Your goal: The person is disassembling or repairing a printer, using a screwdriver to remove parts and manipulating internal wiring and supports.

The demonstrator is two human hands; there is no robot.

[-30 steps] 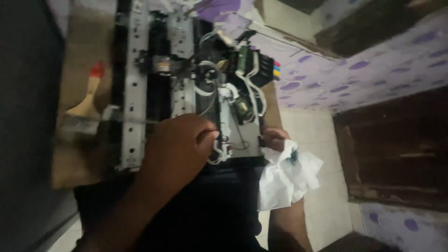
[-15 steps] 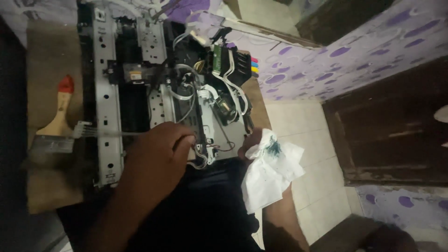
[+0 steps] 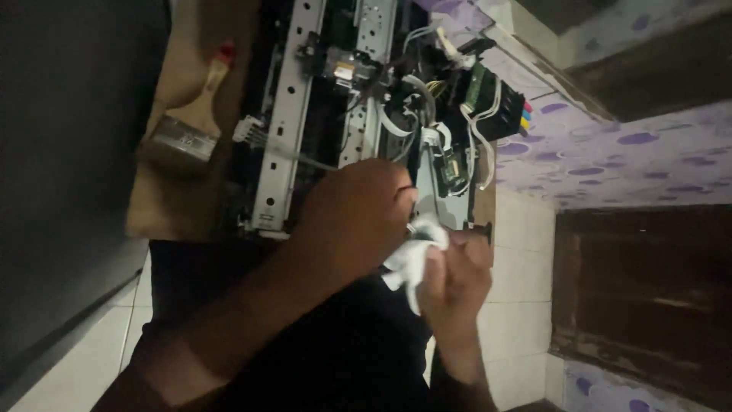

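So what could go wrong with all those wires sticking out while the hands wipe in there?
The left hand and the right hand press a white cloth against the opened machine. The cloth might snag the loose white cables close by and tug one free. The green circuit board lies bare next to the wiping spot, so a slip could knock it. The paintbrush lies near the cardboard's edge and might roll off.

One head-worn view looks steeply down, close over the opened printer [image 3: 358,114] (frame rolled sideways) and tiled floor [image 3: 518,305].
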